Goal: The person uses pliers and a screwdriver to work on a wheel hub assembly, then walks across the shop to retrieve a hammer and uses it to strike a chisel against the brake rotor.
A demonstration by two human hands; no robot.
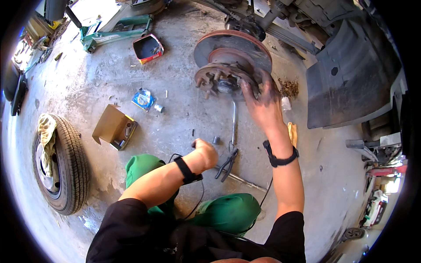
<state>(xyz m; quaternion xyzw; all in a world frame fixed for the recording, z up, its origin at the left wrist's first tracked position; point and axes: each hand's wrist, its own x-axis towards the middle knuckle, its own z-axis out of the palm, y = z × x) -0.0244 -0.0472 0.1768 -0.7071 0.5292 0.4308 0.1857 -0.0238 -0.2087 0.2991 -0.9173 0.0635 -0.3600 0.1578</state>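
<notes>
A rusty brake disc [232,44] with its studded wheel hub [219,74] sits at the end of the axle, upper middle. My right hand [264,101], its fingers blackened, is on the hub's right edge, thumb in front and fingers toward the disc. Lower and to the left, my left hand [205,152] is bent at the wrist above the floor; most of its fingers are hidden. Just right of it lie a small grey metal cylinder [216,140] and dark-handled pliers [227,165]. A long steel bar [234,122] lies below the hub.
An open cardboard box [115,127] holding small parts and a blue packet [143,100] lie to the left. Beyond are a tray [148,47] and a green floor jack [116,35]. A tyre [70,162] stands at far left. A dark curved body panel [351,74] hangs at right.
</notes>
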